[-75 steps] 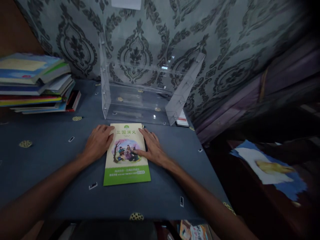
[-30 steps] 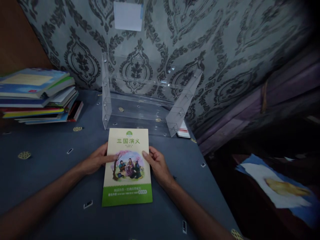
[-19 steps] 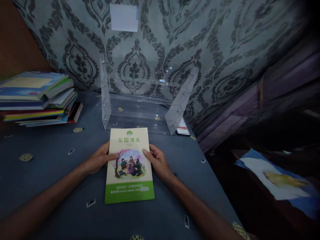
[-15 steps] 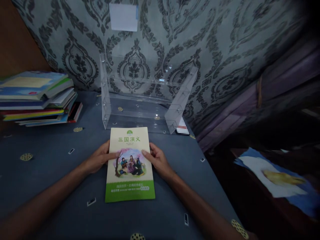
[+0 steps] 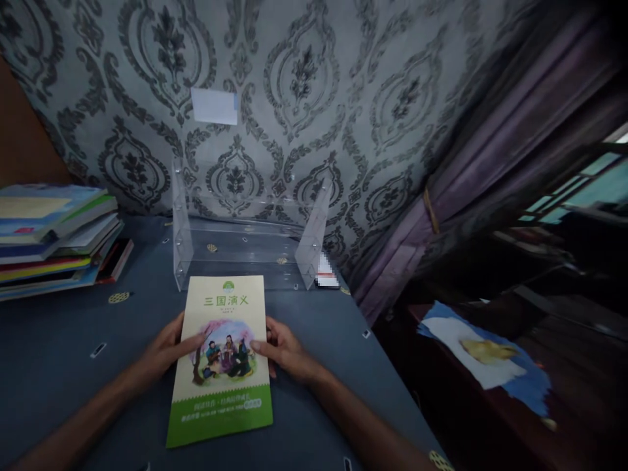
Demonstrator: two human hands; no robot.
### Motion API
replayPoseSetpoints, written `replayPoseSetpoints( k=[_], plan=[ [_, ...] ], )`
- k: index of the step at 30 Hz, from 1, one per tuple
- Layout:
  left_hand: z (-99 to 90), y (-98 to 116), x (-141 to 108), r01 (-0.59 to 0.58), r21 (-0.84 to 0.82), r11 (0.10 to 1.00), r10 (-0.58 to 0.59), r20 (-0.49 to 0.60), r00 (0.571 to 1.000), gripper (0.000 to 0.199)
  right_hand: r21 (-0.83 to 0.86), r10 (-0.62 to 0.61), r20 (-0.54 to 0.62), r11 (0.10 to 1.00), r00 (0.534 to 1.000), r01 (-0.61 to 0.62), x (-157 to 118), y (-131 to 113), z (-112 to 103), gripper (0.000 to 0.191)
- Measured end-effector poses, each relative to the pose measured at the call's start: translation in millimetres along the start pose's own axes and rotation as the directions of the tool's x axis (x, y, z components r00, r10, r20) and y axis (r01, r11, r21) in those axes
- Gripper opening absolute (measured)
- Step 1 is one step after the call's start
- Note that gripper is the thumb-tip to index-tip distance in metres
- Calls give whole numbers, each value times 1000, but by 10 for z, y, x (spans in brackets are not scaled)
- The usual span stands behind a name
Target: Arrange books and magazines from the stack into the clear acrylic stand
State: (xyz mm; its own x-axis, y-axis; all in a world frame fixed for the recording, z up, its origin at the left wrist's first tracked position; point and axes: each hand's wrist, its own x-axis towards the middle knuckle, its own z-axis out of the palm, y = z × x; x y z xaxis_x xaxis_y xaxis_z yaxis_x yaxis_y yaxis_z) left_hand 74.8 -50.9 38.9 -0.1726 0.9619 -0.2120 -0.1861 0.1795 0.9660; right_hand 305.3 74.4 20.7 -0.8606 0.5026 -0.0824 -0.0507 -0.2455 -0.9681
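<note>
A cream and green book (image 5: 226,353) with an illustrated cover faces up in front of me, held by its two side edges. My left hand (image 5: 171,343) grips the left edge, thumb on the cover and fingers hidden beneath. On the right edge, my right hand (image 5: 284,350) is closed the same way, its thumb near the picture. Just beyond the book's top edge stands a clear acrylic rack (image 5: 240,252) with tiered shelves and nothing on them.
Several books are stacked (image 5: 53,235) at the left of the blue-grey tablecloth (image 5: 132,333). Beside the rack's right side lies a small pixelated item (image 5: 328,271). Patterned wallpaper (image 5: 304,78) rises behind, with a purple curtain (image 5: 412,242) to the right.
The view has tilted up and turned right, so the rack, book and hands appear lower and further left. Both hands keep their hold on the book, which looks slightly more tilted.
</note>
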Motion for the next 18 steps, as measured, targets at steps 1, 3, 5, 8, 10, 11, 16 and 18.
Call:
replayPoseSetpoints(
  k=[1, 3, 5, 8, 10, 11, 16, 18],
  plan=[
    [-18, -29, -3, 5, 11, 1000, -6, 24, 1000, 73, 3, -16, -19, 1000, 1000, 17, 4, 3, 2, 53],
    [-49, -84, -5, 2, 37, 999, -5, 80, 997, 70, 8, -52, -74, 999, 996, 53, 12, 1, 1, 52],
    [-60, -121, -1, -25, 71, 997, 15, 134, 991, 65, 16, -95, -130, 995, 987, 98, 20, -12, -1, 51],
    [-23, -128, 0, -47, 130, 990, 21, 189, 982, 61, 22, -183, -178, 982, 967, 190, 25, -44, 5, 49],
    [20, -114, -10, -33, 171, 985, 3, 174, 985, 61, -20, -249, -198, 968, 948, 250, 18, -70, 15, 46],
    [40, -109, -17, -31, 187, 982, 1, 154, 988, 61, -57, -279, -204, 960, 938, 273, 11, -87, 22, 45],
    [62, -117, -22, -101, 258, 961, 96, 32, 995, 59, -273, -401, -193, 899, 896, 343, -66, -218, 60, 42],
    [61, -120, 19, -138, 304, 943, 152, -22, 988, 58, -381, -462, -187, 847, 867, 370, -110, -276, 62, 40]
  ],
)
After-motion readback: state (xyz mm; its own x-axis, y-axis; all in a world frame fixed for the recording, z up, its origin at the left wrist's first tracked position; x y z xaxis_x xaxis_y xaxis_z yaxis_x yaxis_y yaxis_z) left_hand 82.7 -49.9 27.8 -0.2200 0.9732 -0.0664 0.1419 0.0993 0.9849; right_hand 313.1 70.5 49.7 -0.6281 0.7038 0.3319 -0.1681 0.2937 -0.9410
